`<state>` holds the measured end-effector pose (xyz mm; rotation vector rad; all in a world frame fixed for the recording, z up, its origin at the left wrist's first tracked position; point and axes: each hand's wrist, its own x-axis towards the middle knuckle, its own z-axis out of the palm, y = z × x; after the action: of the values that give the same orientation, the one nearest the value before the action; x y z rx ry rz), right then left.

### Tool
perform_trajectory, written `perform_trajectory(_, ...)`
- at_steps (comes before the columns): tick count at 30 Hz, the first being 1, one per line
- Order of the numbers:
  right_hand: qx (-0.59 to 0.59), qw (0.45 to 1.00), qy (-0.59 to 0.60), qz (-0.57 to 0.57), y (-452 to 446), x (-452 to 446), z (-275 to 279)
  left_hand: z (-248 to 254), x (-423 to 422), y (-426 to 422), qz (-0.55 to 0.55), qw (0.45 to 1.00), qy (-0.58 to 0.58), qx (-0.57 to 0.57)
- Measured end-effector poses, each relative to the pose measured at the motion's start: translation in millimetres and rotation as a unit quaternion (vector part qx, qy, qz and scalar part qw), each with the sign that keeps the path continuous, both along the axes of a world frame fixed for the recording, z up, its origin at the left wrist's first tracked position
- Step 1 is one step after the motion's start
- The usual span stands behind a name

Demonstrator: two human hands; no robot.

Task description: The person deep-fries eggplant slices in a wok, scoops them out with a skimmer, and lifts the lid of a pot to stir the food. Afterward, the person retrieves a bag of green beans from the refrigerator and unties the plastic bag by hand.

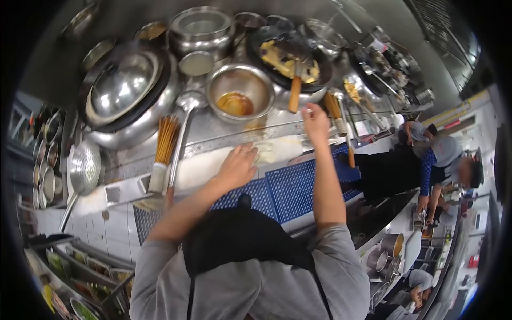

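My left hand (238, 166) rests over the folded pale cloth (202, 169) along the counter's front edge, its fingers apart. My right hand (316, 122) is raised just right of the wooden handle of a spatula (295, 95), with fingers loosely bent and nothing visible in them. The spatula's blade lies in a dark wok (323, 80) among yellow food (274, 57). Between the two hands and farther back stands a steel bowl (214, 80) with amber liquid (234, 104) at its bottom.
A domed lid (125, 88) covers a wok at left. Bamboo brushes (166, 140), a long-handled ladle (184, 120) and a perforated skimmer (85, 168) line the front edge. A lidded pot (201, 32) stands behind. Co-workers (445, 152) are at right, beyond blue mats (298, 186).
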<state>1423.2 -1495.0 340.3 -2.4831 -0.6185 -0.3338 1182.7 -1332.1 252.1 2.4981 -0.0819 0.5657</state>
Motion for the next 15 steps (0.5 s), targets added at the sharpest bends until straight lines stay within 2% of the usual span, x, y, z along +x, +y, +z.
perform_trajectory(2, -0.011, 1.000, 0.027, -0.010, 16.2, 7.5, -12.1, -9.8, 38.3, -20.7, 0.005, 0.996, -0.013, 0.093)
perform_trajectory(5, -0.016, 0.996, 0.085, -0.033, 41.1, 23.2, -45.5, -32.2, 74.6, -37.2, -0.002, 0.988, 0.064, 0.139)
perform_trajectory(7, -0.021, 0.994, 0.100, -0.036, 53.9, 27.3, -58.4, -65.2, 95.0, -38.1, -0.011, 0.986, 0.116, 0.120)
perform_trajectory(8, -0.025, 0.995, 0.091, -0.025, 59.6, 29.7, -60.9, -65.9, 99.9, -36.2, -0.013, 0.984, 0.142, 0.110)
perform_trajectory(9, -0.031, 0.996, 0.084, -0.012, 63.4, 34.5, -62.5, -68.5, 99.5, -36.5, 0.001, 0.991, 0.113, 0.065)
perform_trajectory(12, -0.071, 0.988, 0.130, -0.053, 77.7, 50.3, -47.2, -20.3, 70.7, -35.0, 0.046, 0.994, 0.063, -0.076)
perform_trajectory(13, -0.076, 0.988, 0.114, -0.069, 80.6, 63.4, -47.5, -5.9, 64.0, -31.5, 0.049, 0.977, 0.090, -0.186)
perform_trajectory(15, -0.092, 0.987, 0.085, -0.098, 86.4, 86.9, -55.8, 12.0, 44.9, -20.3, 0.057, 0.903, 0.141, -0.402)
